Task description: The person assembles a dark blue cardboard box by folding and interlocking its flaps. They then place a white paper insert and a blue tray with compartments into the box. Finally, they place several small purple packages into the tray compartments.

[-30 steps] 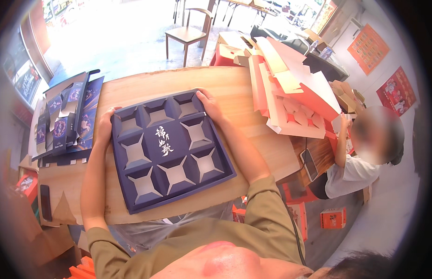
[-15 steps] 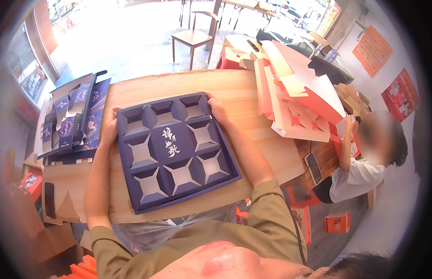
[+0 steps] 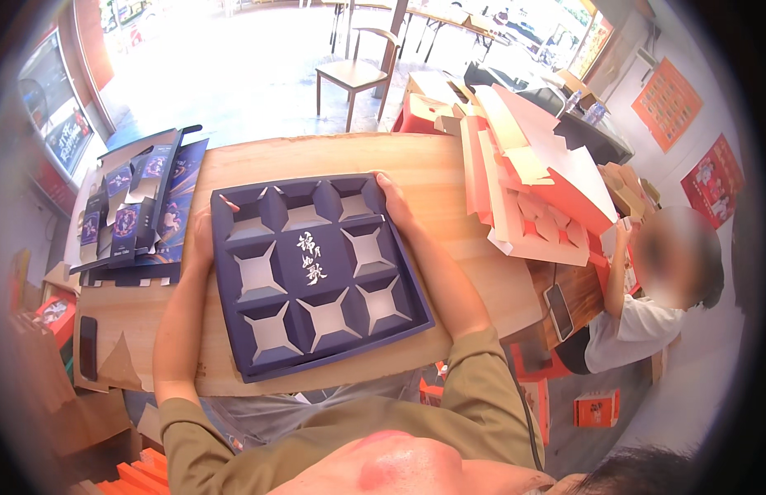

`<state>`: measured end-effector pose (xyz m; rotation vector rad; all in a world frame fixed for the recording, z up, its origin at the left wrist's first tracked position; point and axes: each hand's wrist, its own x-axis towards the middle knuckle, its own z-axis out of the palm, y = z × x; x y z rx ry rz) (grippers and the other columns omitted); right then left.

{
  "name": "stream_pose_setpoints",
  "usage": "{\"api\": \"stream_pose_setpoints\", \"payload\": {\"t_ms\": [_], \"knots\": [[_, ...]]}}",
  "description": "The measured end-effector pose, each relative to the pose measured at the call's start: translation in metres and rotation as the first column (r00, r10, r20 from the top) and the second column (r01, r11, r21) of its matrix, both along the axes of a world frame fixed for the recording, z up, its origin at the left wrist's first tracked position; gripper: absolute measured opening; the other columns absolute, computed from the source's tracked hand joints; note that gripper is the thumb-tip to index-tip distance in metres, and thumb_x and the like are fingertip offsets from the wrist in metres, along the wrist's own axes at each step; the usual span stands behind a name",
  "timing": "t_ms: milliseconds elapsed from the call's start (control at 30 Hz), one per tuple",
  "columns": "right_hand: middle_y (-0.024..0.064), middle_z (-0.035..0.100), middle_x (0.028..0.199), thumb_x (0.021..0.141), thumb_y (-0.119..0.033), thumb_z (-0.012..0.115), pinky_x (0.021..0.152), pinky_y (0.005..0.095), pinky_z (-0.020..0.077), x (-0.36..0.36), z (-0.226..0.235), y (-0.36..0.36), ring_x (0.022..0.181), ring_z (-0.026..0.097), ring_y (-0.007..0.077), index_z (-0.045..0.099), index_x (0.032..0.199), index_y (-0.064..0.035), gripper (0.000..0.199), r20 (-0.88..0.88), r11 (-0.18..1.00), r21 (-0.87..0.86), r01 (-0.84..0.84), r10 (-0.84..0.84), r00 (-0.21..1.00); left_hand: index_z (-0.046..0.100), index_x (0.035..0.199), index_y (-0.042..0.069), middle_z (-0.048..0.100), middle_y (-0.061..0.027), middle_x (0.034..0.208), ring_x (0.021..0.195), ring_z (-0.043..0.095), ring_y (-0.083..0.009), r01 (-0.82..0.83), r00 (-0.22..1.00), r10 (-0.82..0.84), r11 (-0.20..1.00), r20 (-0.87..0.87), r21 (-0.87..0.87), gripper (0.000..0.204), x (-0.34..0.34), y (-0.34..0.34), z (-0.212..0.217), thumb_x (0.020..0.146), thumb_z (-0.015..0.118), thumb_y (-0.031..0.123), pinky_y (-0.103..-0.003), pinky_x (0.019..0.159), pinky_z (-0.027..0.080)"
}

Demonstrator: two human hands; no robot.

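Note:
A dark blue cardboard tray insert with several square pockets around a middle panel lies flat on the wooden table. My left hand grips its left edge near the far corner. My right hand holds the far right corner, fingers curled over the rim. Both forearms run along the tray's sides.
A stack of dark blue printed box flats lies at the table's left end. Red and cream folded cartons pile up on the right. A black phone rests at the near left. Another person sits to the right; a wooden chair stands beyond.
The tray and both hands have stayed in nearly the same place; only the view has shifted slightly.

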<state>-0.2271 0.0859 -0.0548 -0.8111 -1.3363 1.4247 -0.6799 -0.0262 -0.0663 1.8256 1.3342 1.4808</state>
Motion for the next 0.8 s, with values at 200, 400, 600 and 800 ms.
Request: {"api": "stream_pose_setpoints", "payload": {"t_ms": [200,400,600,800], "knots": [[0.0047,0.069,0.118,0.11,-0.028,0.067,0.095,0.0264,0.0523,-0.006,0.005,-0.004,0.106,0.064,0.0108,0.061,0.135,-0.0011,0.037,0.013,0.999,0.022,-0.037,0.037,0.999,0.072,0.124,0.005,0.065,0.0025,0.102,0.091,0.055,-0.0064,0.124,0.926,-0.089,0.99,0.367,-0.072,0.038,-0.006,0.006,-0.016,0.113,0.045,0.029,-0.024,0.083,0.045],[0.0033,0.068,0.114,0.108,-0.022,0.067,0.092,0.0259,0.0528,0.003,-0.001,0.0,0.102,0.063,0.0094,0.062,0.132,-0.0017,0.031,0.03,0.999,0.022,-0.031,0.03,0.999,0.063,0.144,0.006,0.068,-0.0028,0.12,0.107,0.059,-0.0121,-0.025,0.939,0.04,0.999,0.341,-0.049,0.052,0.027,-0.005,0.015,0.118,0.042,0.044,-0.029,0.092,0.048],[0.0001,0.067,0.111,0.108,-0.021,0.067,0.089,0.024,0.0525,0.002,-0.005,0.004,0.099,0.062,0.0064,0.065,0.128,-0.0058,0.025,-0.023,0.998,-0.002,-0.065,0.065,0.998,0.072,0.127,0.002,0.071,-0.0029,0.117,0.111,0.061,-0.0121,0.003,0.973,0.033,0.987,0.227,-0.16,0.037,0.018,-0.011,0.026,0.115,0.051,0.03,-0.027,0.103,0.045],[-0.0002,0.068,0.114,0.11,-0.022,0.063,0.092,0.0251,0.0516,0.002,-0.005,0.004,0.102,0.061,0.0075,0.066,0.131,-0.0056,0.027,0.041,0.998,0.055,-0.034,0.032,0.999,0.072,0.123,0.001,0.072,-0.0036,0.118,0.113,0.062,-0.0131,0.089,0.971,-0.03,0.966,0.239,-0.242,0.033,0.011,-0.004,0.02,0.114,0.053,0.027,-0.027,0.103,0.046]]}}
